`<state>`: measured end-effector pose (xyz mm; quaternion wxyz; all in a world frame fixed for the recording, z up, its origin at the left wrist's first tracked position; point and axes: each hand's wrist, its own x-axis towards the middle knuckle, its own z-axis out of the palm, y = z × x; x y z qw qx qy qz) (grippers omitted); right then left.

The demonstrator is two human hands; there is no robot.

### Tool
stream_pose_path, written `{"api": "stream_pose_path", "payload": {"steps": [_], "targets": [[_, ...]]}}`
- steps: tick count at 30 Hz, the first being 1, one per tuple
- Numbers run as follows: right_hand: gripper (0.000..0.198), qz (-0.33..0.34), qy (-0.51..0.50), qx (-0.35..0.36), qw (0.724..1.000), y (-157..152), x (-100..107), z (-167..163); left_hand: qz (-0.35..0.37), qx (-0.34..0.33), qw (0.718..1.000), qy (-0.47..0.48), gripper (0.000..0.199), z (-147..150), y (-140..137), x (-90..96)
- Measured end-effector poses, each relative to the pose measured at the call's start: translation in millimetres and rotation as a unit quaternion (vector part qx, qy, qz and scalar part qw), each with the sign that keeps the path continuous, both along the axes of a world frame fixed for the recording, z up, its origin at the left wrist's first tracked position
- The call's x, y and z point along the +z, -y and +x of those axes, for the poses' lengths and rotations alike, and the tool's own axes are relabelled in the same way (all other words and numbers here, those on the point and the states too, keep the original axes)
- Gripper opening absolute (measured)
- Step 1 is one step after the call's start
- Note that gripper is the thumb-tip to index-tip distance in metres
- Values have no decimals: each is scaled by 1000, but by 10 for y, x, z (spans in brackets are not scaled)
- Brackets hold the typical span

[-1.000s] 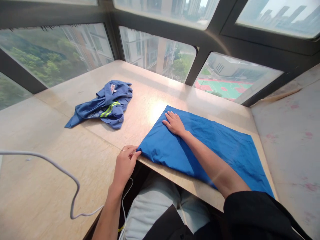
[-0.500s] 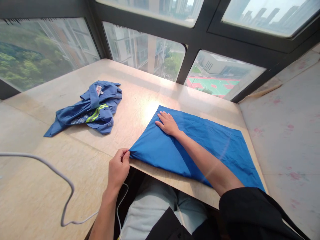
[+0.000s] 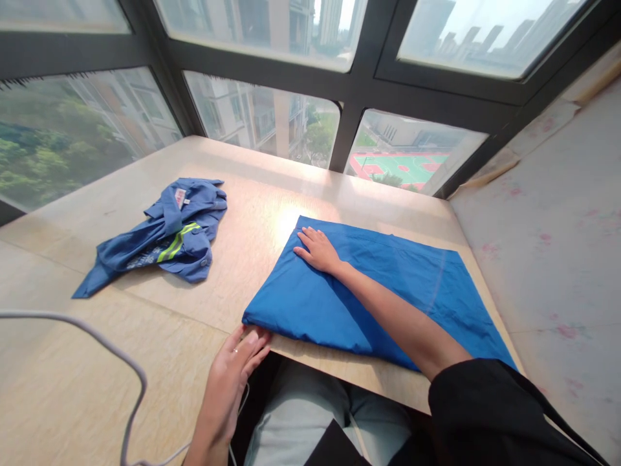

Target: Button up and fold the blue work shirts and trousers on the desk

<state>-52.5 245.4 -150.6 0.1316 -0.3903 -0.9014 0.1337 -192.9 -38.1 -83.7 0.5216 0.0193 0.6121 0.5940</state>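
A folded piece of blue cloth [image 3: 388, 285], perhaps a garment, lies flat along the front of the tabletop. My right hand [image 3: 317, 249] rests on its upper left part, palm down and fingers spread. At the cloth's near left corner is my left hand [image 3: 240, 356], its fingers stretched out and touching or just beside the lower edge; a ring shows on one finger. My right forearm crosses over the cloth and covers part of it.
A crumpled blue work shirt [image 3: 165, 233] with a yellow-green reflective stripe lies to the left. A grey cable [image 3: 111, 346] curves over the tabletop [image 3: 63, 401] at the left. Windows [image 3: 272, 116] stand behind, and a flowered wall [image 3: 548, 259] bounds the right side.
My left hand has let go of the cloth's corner, and its fingers have straightened out below the edge. My right hand stays on the cloth. The camera view has tilted up slightly.
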Motion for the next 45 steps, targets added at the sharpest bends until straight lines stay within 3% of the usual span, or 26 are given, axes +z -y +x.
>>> {"api": "stream_pose_path", "payload": {"steps": [4,8,14,17,22,24,26,29,33,35,37,39,41,43,45], "targets": [[54,-42,-46,-7,998,-50,-10,-7,62,136,976,161,14,127,-145,104],[45,-136,-132,-27,981,-136,70,-10,90,143,958,232,7,195,-329,95],[53,-279,-263,-62,922,-204,361,36,136,108,982,74,34,369,-550,92],[50,-338,-276,-100,894,-187,512,9,113,122,985,35,35,461,-686,65],[50,-395,-189,-182,880,-196,730,-75,17,165,985,-56,24,579,-880,2],[58,-405,-141,-199,881,-231,832,-78,38,133,981,-136,27,659,-905,45],[70,-410,-101,-210,882,-283,958,-57,95,58,969,-223,32,782,-896,134],[80,-413,-48,-218,883,-384,1177,14,202,-105,918,-325,44,1035,-845,266],[65,-336,7,-240,911,-507,1386,205,305,-299,789,-441,76,1401,-766,281],[56,-301,24,-256,918,-533,1412,356,319,-361,735,-478,85,1541,-724,232],[47,-296,35,-269,916,-527,1403,534,319,-395,709,-489,90,1627,-669,178],[40,-300,40,-282,911,-489,1396,711,320,-407,706,-483,92,1653,-600,139],[34,-297,36,-289,909,-429,1423,844,331,-395,722,-462,89,1622,-525,140],[28,-298,17,-290,909,-361,1500,893,345,-350,762,-421,79,1542,-461,199],[25,-313,-26,-284,906,-299,1622,843,333,-265,831,-360,62,1419,-420,324]]}}
